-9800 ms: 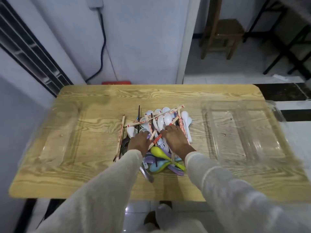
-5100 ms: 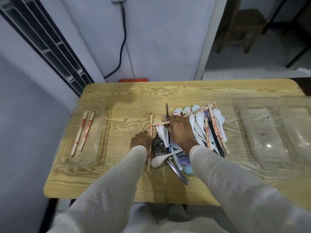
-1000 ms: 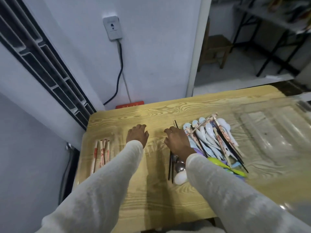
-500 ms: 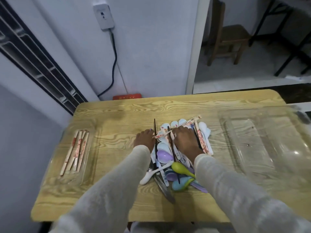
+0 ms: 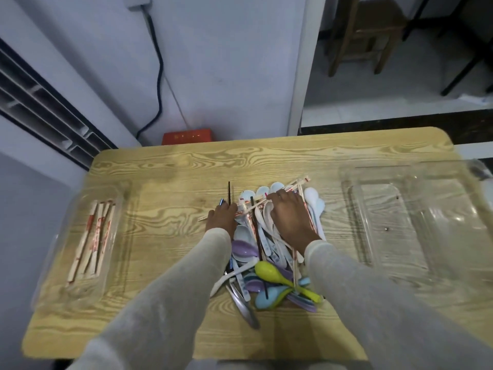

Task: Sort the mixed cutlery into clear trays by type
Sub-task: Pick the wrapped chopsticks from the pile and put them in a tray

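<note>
Near end of pile: a metal spoon (image 5: 244, 307) and a green spoon (image 5: 268, 271) lie tangled at the near edge of the cutlery pile (image 5: 264, 244), in the middle of the table (image 5: 165, 169). I'd leave them alone for now.
Left hand: my view shows the left hand (image 5: 222, 221) at the pile's left edge, fingers bent down. I cannot tell whether they pinch anything.
Right hand: the right hand (image 5: 290, 220) lies over the pile, fingers curved and slightly apart, tips on the wrapped chopsticks (image 5: 266, 202) crossing the far end. I cannot see a grip.
Step, as I judge it: pulling out more wrapped chopsticks. I'd take the topmost one first, draw it out lengthwise, and press the spoons down with the other hand.
Black chopstick (image 5: 229, 192): it sticks out at the far left. It's a different type, so I'd keep it apart.
Left tray (image 5: 82, 292): it holds the sorted chopsticks (image 5: 93, 236), roughly parallel. I'd lay new ones the same way.
Right tray (image 5: 413, 236): well apart on the right, likely for another type.
</note>
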